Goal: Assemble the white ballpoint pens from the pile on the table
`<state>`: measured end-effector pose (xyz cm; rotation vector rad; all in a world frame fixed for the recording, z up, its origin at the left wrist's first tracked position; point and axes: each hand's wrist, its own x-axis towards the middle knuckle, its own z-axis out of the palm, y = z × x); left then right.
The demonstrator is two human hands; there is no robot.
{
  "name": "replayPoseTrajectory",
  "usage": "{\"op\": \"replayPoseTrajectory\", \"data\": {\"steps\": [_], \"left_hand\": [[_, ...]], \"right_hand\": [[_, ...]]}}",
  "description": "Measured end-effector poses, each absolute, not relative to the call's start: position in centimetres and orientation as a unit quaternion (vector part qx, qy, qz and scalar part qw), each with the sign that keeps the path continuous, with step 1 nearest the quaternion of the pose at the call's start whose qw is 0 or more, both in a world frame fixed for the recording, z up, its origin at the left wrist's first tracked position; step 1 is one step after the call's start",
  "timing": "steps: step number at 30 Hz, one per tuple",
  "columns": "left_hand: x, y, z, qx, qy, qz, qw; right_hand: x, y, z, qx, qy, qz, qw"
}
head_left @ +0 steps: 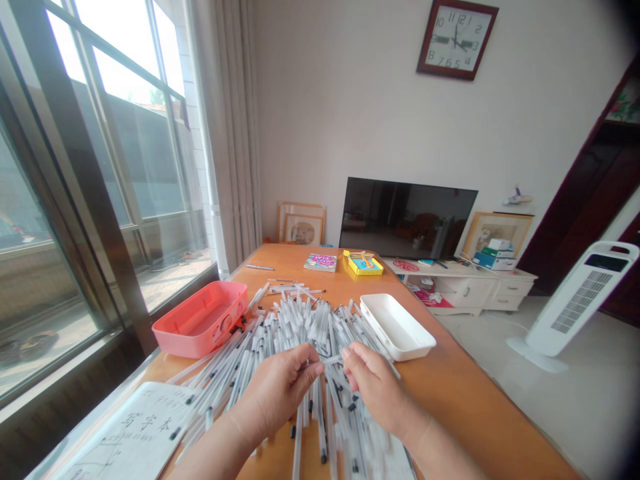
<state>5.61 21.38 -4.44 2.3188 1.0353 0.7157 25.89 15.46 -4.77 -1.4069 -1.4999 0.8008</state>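
My left hand (287,377) and my right hand (373,383) are close together above a large heap of pens (300,320). Between them runs a short translucent pen (333,360), its ends covered by my fingers. The left thumb and forefinger pinch one end, and the right thumb and forefinger pinch the other. The heaped pens have clear, whitish barrels, many with black ends, and point in many directions under and around both hands. Some small black pieces (293,432) lie among them near my left wrist.
A red plastic basket (185,341) stands left of the heap, a white tray (423,347) right of it. A notebook (125,433) lies front left. Further back on the wooden table are a pen (260,267), a purple booklet (320,263) and a yellow box (365,267).
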Motion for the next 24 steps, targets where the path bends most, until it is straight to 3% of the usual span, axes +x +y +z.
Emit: {"op": "replayPoseTrajectory", "data": {"steps": [7,24], "left_hand": [[5.56,21.49,-4.36,0.879,0.346,0.263,0.196],[5.54,21.59,-4.75,0.888,0.345,0.245,0.179]], "right_hand": [[25.75,15.85,-5.5,-0.562,-0.596,0.349,0.455],[25.97,15.83,-5.55,-0.555,-0.592,0.381,0.442]]}}
